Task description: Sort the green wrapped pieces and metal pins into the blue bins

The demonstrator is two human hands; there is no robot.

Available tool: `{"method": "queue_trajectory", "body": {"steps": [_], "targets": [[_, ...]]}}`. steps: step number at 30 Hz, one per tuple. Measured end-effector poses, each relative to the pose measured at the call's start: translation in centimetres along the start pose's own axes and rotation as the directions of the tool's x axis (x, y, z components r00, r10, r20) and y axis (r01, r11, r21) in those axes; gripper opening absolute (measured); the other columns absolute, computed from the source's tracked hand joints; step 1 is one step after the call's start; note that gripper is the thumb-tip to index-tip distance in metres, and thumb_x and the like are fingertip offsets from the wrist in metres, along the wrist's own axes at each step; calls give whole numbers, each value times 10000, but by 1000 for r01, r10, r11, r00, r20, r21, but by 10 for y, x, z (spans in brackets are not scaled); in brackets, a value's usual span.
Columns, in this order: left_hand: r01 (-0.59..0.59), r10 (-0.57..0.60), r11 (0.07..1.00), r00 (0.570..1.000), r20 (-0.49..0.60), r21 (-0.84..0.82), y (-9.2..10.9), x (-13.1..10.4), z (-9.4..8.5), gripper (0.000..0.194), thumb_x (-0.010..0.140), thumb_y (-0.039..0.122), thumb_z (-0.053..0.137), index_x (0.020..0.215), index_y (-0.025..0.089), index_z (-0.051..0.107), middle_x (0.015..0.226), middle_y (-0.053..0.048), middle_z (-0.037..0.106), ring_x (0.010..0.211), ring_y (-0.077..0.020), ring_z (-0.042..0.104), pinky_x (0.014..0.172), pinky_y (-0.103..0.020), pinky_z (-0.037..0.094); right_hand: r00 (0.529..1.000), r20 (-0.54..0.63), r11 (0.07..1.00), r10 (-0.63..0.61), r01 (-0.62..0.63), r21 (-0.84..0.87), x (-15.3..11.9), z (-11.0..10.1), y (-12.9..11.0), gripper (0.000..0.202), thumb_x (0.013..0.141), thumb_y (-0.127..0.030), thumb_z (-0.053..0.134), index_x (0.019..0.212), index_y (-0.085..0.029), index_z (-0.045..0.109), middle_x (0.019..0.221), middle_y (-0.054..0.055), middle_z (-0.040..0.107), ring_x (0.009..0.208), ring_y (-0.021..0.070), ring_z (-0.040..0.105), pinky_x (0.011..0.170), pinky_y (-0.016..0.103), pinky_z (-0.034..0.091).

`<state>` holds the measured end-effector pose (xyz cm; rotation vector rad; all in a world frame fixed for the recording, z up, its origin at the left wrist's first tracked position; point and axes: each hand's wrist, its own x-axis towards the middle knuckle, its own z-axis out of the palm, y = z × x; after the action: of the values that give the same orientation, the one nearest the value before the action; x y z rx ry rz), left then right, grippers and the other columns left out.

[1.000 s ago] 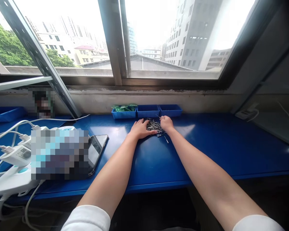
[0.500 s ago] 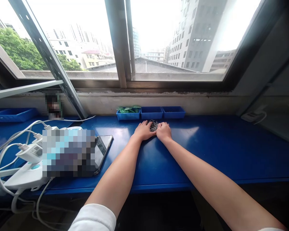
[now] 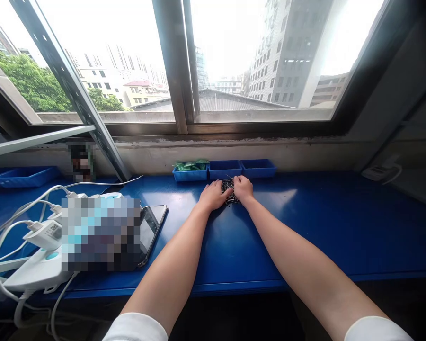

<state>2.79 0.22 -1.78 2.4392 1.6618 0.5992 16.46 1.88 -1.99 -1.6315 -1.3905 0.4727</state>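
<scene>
A heap of small dark and silvery screws (image 3: 228,189) lies on the blue tabletop between my hands. My left hand (image 3: 213,194) rests at the heap's left side, fingers stretched forward and thumb reaching over the screws. On the other side, my right hand (image 3: 243,188) is closed in a pinch, with a thin screw (image 3: 229,176) poking out to the left from its fingertips. Its exact type is too small to make out. Part of the heap is hidden under my hands.
Behind the heap stand three blue bins: one with green packets (image 3: 190,166), a middle bin (image 3: 225,174), and a right bin (image 3: 258,172). Left on the blue table (image 3: 323,218) are a phone (image 3: 154,229), a power strip (image 3: 31,274) with white cables, and a blurred patch.
My right hand has lifted slightly from the heap's edge, and a thin screw now shows at its fingertips. My left hand stays beside the heap. More of the heap is visible.
</scene>
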Motion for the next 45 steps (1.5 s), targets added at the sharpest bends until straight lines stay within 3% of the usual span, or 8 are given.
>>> {"method": "queue_trajectory", "body": {"steps": [6,9,14,22,29,35,42,45], "targets": [[21,-37,996,983,-181,-90,0,3,-7,575,891,490,393,1327,117,436,1345,-130,506,1249,-234,456,1045,-318,337,997,7,990,-83,83,-111,-2,-12,2,327,869,-382,418,775,-185,661,1085,103,626,1128,267,434,889,350,340],[-60,22,989,964,-265,-136,0,4,-9,421,894,352,431,1259,157,511,1237,-83,590,1152,-203,530,1009,-294,383,994,52,985,-96,103,-135,-1,-12,1,377,891,-394,382,741,-187,660,1101,94,621,1122,272,426,888,361,329],[-134,89,981,953,-290,-139,0,4,-9,269,881,280,434,1024,196,646,1038,-57,660,979,-197,597,905,-297,451,986,109,979,-127,143,-146,3,-13,2,435,907,-407,345,689,-190,654,998,79,654,1033,239,498,875,328,346],[-54,21,993,956,-293,-106,1,3,-13,250,868,243,424,920,207,665,958,-58,675,916,-208,608,858,-315,459,973,80,974,-218,213,71,4,-15,6,399,846,-481,444,708,-195,685,837,38,687,855,176,592,791,260,415],[-28,-7,994,949,-315,-108,-2,5,-12,263,859,231,417,887,197,676,929,-61,677,878,-202,609,817,-301,458,952,208,875,-226,104,473,2,-24,-1,333,746,-449,578,870,-163,695,765,39,707,775,179,639,677,252,463],[-55,9,990,945,-328,-132,-4,5,-12,270,858,226,406,896,204,673,922,-56,675,869,-196,603,816,-295,456,948,225,863,-226,88,497,0,-31,-5,416,763,-534,536,751,-158,715,807,66,719,775,184,627,640,257,462],[-90,39,986,942,-333,-141,-4,5,-10,225,862,242,431,877,198,651,905,-59,666,877,-201,599,819,-300,447,947,233,847,-222,69,527,-1,-31,-5,457,744,-579,555,754,-156,727,763,68,718,772,197,638,673,280,471],[-61,0,988,920,-392,-143,-4,6,-9,221,864,275,456,965,187,632,982,-73,661,970,-225,587,889,-342,419,964,177,860,-200,86,503,6,-28,0,486,757,-605,524,738,-163,727,759,62,718,777,196,647,709,285,479]]}}
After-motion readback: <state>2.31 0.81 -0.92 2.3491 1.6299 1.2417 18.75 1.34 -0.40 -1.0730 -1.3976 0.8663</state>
